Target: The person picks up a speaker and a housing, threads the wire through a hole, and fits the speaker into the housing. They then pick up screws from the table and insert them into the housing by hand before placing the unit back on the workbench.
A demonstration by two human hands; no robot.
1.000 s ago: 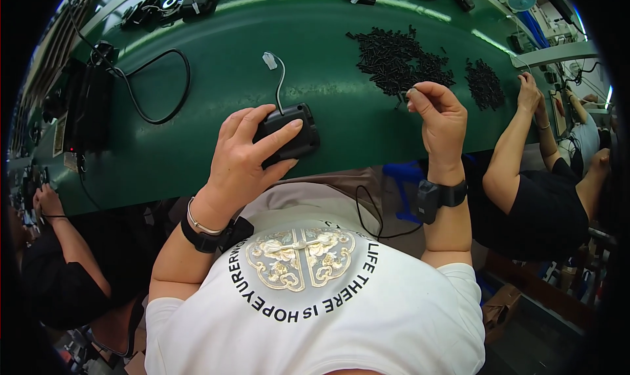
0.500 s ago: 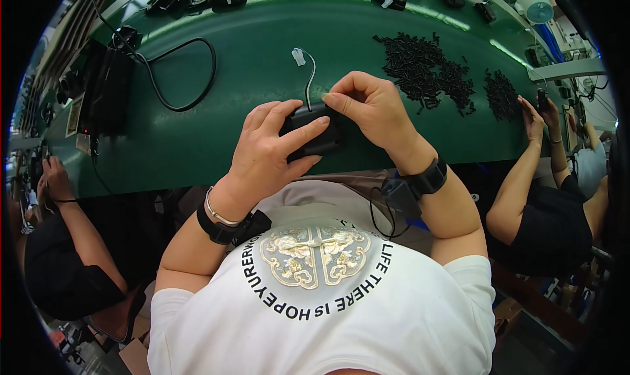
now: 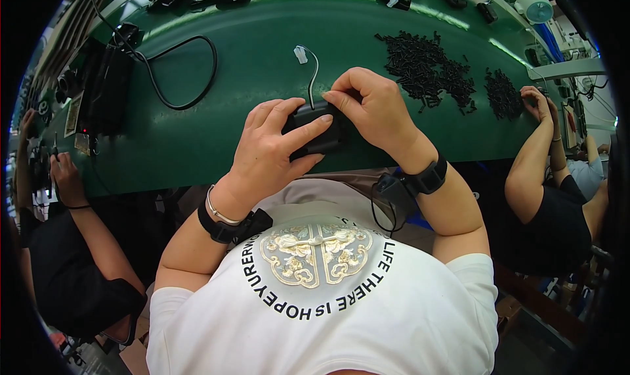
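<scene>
Black case (image 3: 329, 136), likely light and stiff, suits side gripping; your left hand (image 3: 266, 137) clasps it, your right hand (image 3: 373, 109) pinches, contents hidden.

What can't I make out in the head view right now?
All in the head view:
- What, if anything, the right hand pinches: hidden by its own fingers.
- Much of the black case's top: covered by the left hand.
- Its underside: against the table or out of sight.
- Shape details of the black pieces: too small.

Blk case (image 3: 327, 137), wht plug (image 3: 300, 55) attd.
</scene>
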